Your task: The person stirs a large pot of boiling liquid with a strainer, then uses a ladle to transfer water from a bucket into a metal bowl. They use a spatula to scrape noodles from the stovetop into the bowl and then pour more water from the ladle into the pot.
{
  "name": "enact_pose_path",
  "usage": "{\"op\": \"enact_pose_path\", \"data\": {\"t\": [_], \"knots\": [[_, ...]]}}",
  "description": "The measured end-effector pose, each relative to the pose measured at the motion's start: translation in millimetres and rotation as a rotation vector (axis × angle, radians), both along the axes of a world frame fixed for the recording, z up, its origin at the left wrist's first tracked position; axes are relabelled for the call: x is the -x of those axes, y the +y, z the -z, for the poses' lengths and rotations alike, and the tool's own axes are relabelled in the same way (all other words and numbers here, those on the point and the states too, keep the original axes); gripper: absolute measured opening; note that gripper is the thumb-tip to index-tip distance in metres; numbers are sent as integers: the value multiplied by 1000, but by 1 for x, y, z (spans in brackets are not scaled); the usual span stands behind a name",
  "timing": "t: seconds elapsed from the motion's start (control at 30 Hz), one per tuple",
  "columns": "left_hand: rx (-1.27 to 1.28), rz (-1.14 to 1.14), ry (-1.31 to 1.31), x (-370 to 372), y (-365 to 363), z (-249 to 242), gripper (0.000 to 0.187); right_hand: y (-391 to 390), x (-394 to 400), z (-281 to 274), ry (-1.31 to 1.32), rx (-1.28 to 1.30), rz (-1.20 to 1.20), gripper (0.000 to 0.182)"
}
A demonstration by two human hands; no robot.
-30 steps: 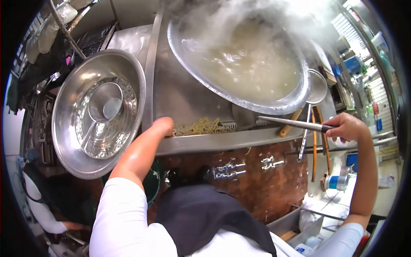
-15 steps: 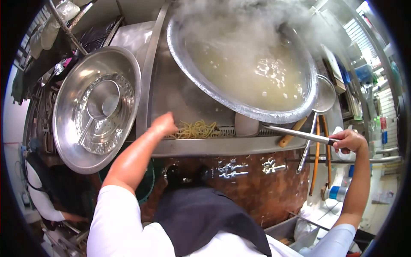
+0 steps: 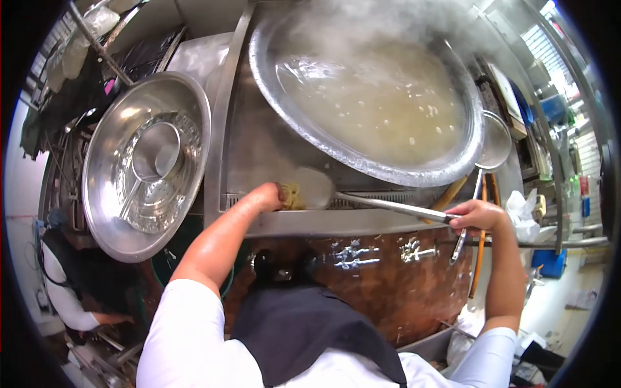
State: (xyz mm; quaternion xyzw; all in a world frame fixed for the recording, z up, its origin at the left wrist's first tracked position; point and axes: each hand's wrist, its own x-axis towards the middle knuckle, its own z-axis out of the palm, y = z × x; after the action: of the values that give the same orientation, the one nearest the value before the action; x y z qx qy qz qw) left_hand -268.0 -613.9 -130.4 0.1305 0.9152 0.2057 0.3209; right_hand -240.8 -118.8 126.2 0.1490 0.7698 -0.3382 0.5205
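My right hand (image 3: 479, 215) grips the dark end of a long-handled spatula (image 3: 401, 207). Its broad metal blade lies on the steel ledge near the front edge, in front of the big pot. Against the left side of the blade is a small heap of yellowish noodles (image 3: 292, 195). My left hand (image 3: 268, 196) is closed at the noodles' left side, its curled fingers partly hidden. Above both hands stands the large pot (image 3: 362, 167), full of cloudy, steaming liquid.
A wide steel bowl (image 3: 103, 213) with a perforated insert and a round metal cup (image 3: 156, 150) stands at left. A strainer (image 3: 496, 139) and wooden handles (image 3: 479, 265) lie right of the pot. Another person (image 3: 71, 278) works at far left.
The spatula has moved left, its blade now beside the noodles. My left hand has moved down and right onto them. The noodles, spread wide before, now show as a smaller bunch.
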Motion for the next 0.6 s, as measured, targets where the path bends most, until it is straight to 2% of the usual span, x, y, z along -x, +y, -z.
{"op": "enact_pose_path", "data": {"t": [0.07,0.17,0.23,0.27,0.33,0.37,0.43,0.47,0.53,0.6], "knots": [[-45,-32,25,1,12,-3,26,-29,-6,9,-22,64,36,42],[-90,-122,-30,-2,19,-4,24,-33,-22,42,12,59,80,38],[-358,-199,72,-5,10,4,20,-26,-28,65,31,19,41,27],[-356,-197,73,-3,3,-2,20,-24,-31,72,48,-11,0,25],[-262,-499,314,5,-12,-11,21,-22,-35,74,54,-26,45,28],[-260,-498,317,8,-16,-6,21,-24,-37,73,57,-42,90,31],[-62,-509,717,10,-23,6,25,-30,-39,63,73,-110,59,32],[-60,-513,719,10,-20,5,25,-34,-40,54,89,-180,31,34],[-80,-454,525,9,2,6,30,-42,-46,42,154,-238,-8,39],[-238,-300,390,-1,23,18,34,-43,-53,40,211,-220,-11,42]]}}
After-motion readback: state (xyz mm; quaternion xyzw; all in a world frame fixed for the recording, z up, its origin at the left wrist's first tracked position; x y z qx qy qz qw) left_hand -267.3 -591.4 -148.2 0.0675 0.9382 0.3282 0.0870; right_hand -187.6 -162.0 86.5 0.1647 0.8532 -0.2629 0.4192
